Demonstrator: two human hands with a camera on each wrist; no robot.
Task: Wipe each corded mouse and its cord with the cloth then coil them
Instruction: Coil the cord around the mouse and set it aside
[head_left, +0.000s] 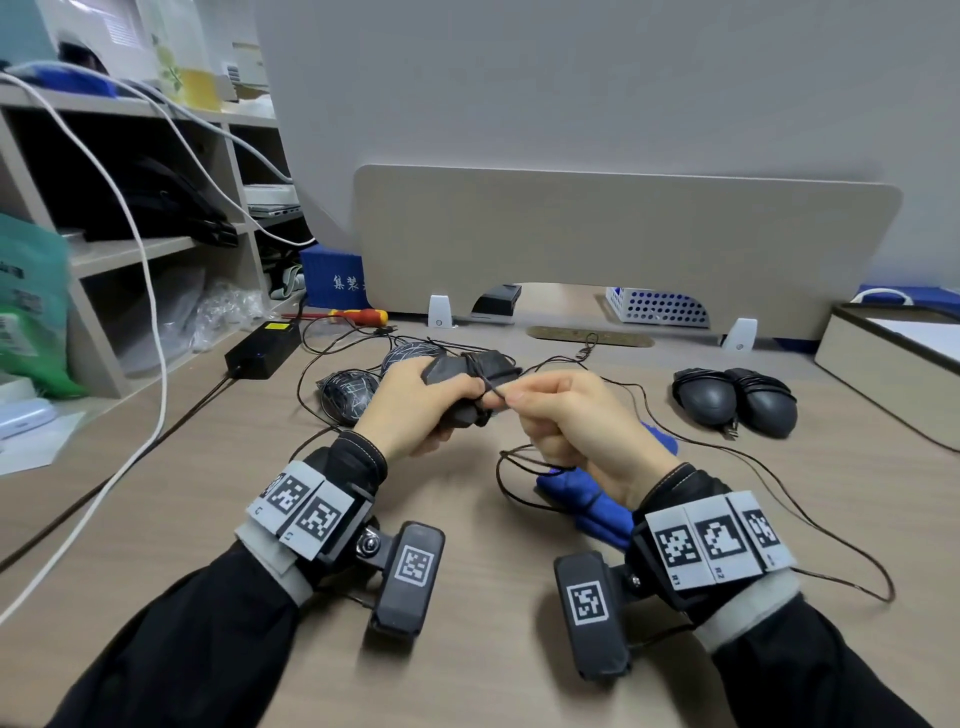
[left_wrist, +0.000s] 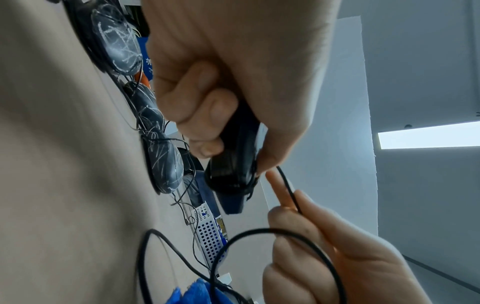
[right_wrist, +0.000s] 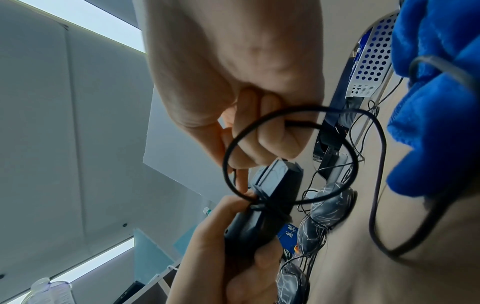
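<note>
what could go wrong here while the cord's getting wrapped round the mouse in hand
The slack cord trails in a long loop across the desk and over the blue cloth; winding on may drag the cloth along. It also runs near the two coiled mice on the right and could catch them. The right hand only pinches the cord, so wraps on the mouse in the left hand might slip loose.

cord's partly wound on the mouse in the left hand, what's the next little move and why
Probably another turn: the right hand carries its pinched cord around the mouse held by the left hand. A few wraps already cross the body, but a long slack loop trails over the desk.
</note>
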